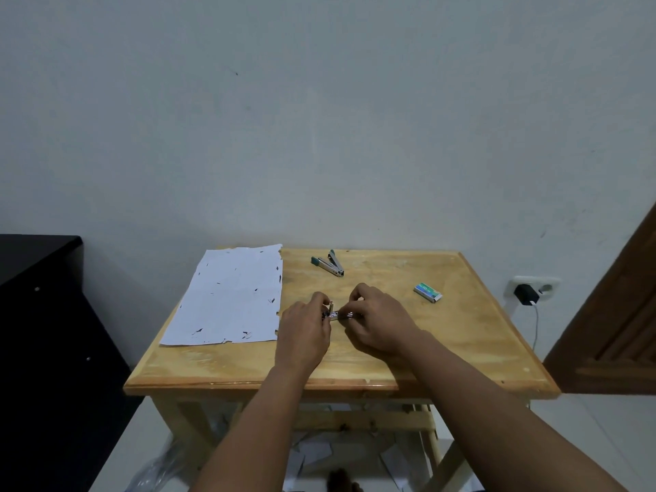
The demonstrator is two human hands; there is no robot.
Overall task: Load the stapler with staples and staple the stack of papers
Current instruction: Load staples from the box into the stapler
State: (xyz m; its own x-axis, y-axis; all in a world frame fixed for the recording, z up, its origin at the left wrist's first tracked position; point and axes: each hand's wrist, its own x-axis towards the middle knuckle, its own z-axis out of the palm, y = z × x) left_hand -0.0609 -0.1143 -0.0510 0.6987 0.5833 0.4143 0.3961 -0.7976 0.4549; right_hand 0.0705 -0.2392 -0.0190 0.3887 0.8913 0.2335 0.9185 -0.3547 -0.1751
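Two hands' fingers [321, 299] around stapler [337, 315]

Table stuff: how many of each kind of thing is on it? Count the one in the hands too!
Staplers: 2, one green-ended stapler lying open near the far edge, one metal stapler held by the left hand and right hand
Staple boxes: 1
Paper stacks: 1
Total: 4

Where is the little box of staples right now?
The staple box lies on the right side of the wooden table, just right of the right hand, apart from it.
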